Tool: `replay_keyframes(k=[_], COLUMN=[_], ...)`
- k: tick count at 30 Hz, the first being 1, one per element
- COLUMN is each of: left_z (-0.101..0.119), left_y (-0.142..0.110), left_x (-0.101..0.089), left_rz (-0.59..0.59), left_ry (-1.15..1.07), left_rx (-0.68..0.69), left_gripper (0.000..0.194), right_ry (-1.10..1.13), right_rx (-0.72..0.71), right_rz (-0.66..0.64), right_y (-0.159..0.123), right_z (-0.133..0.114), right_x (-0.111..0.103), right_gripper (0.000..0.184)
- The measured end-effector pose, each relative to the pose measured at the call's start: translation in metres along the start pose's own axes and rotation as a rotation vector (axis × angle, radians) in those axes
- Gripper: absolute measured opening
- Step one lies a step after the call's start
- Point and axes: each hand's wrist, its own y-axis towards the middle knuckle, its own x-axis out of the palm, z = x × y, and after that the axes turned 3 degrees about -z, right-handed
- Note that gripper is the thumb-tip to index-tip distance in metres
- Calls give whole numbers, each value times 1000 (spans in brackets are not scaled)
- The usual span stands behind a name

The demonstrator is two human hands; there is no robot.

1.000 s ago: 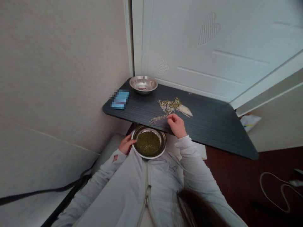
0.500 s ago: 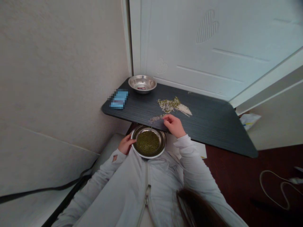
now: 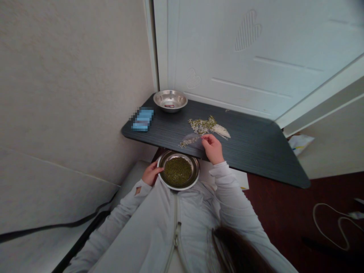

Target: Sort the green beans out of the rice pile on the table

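A steel bowl (image 3: pixel 196 178) full of small green beans (image 3: pixel 178 171), likely mung beans with pale grains mixed in, rests against my lap. My left hand (image 3: pixel 151 173) grips its left rim, thumb over the edge. Above the table's near edge, my right hand (image 3: pixel 213 148) pinches a thin see-through piece (image 3: pixel 193 136); its exact kind is unclear. Under and beside that piece lies a small patch of grains (image 3: pixel 186 142). Just beyond are a mixed pile of green beans and white grains (image 3: pixel 201 125) and a white heap of rice-like grains (image 3: pixel 222 131).
The dark tabletop (image 3: pixel 256 151) has a rounded near-right corner. A second steel bowl (image 3: pixel 170 101) with a small red-edged item inside stands at the back left, near a blurred blue object (image 3: pixel 143 119). A white door (image 3: pixel 216 45) rises behind. A pale cable (image 3: pixel 327 206) lies on the floor.
My right hand has moved slightly right and up, with the see-through piece showing more clearly to its left. The left hand and the bowl of beans have stayed in place.
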Motion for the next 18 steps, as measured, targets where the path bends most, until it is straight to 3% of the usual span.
replay_keyframes(k=[8,15,18], left_z=[1,1,3], left_y=[-1,-3,-5], left_x=[2,4,6], left_rz=[-9,-19,-8], left_ry=[-22,-54,-50], left_rx=[3,-14,-2], left_gripper=[45,45,44], right_ry=[7,38,22], right_rx=[4,29,21], right_rz=[12,209,236], right_y=[0,4,6], right_z=[0,10,12], right_x=[-1,-1,-1], right_gripper=[14,18,19])
